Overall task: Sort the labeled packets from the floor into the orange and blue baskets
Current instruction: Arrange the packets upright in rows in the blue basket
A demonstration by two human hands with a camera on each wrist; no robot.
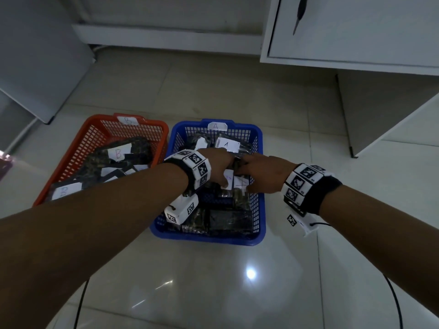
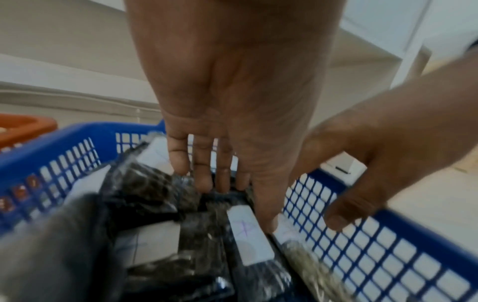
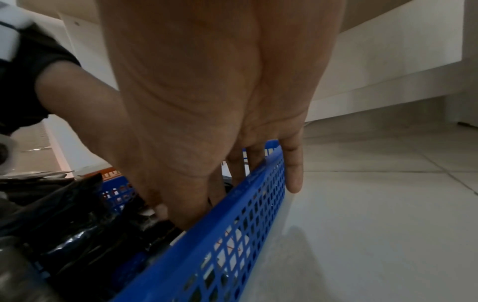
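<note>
Orange basket (image 1: 166,134), left of centre frame: dark packets (image 1: 118,160) with white B labels, none of them touched by either hand. Blue basket (image 1: 257,207), centre: packed with A-labelled packets (image 1: 226,144), some on edge. Left hand (image 1: 217,166), fingers straight, presses into that pile; right hand (image 1: 259,175), fingers extended, works along the basket's right wall. Risk: pushing down could topple upright packets or buckle labels; crowded hands may snag the mesh. No packets visible on the floor (image 1: 213,281).
</note>
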